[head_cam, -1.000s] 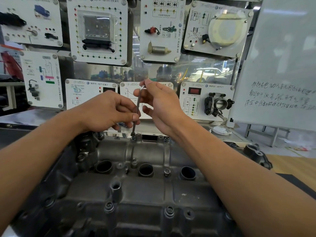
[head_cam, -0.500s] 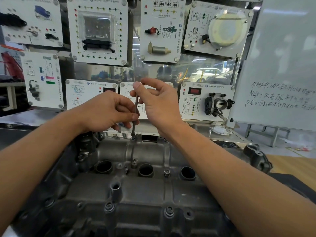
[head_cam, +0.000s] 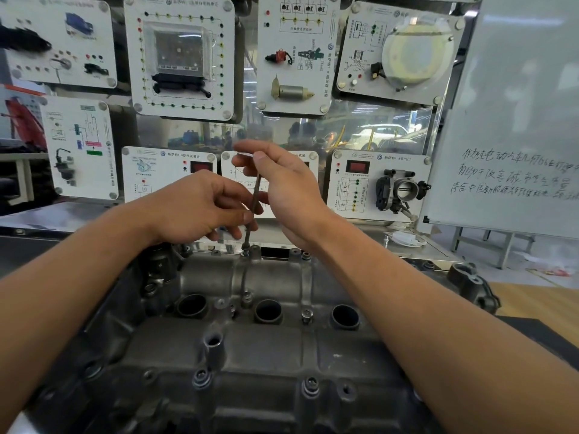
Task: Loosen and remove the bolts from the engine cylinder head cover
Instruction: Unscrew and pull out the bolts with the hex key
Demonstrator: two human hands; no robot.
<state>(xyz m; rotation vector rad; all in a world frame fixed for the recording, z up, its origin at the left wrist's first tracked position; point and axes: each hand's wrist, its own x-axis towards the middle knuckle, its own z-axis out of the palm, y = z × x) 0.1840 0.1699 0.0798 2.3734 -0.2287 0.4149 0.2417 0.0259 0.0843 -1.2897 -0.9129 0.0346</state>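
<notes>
The grey cast cylinder head cover (head_cam: 250, 355) fills the lower middle of the head view. A thin dark key wrench (head_cam: 254, 198) stands nearly upright with its tip in a bolt (head_cam: 246, 246) at the cover's far edge. My left hand (head_cam: 194, 208) pinches the lower shaft between thumb and fingertips. My right hand (head_cam: 282, 183) pinches the wrench's top end. Other bolts sit in the cover, among them one by the plug holes (head_cam: 306, 315) and two near the front edge (head_cam: 200, 379) (head_cam: 310, 385).
Three round plug holes (head_cam: 268, 311) run across the cover, and a short tube (head_cam: 213, 343) stands up in front of them. White training panels (head_cam: 181, 54) line the wall behind. A whiteboard (head_cam: 517, 145) stands at right, a throttle body (head_cam: 399, 189) beside it.
My right hand has turned at the top of the wrench, its fingers swinging left and around. The left hand stays on the shaft, and the tip remains in the same bolt.
</notes>
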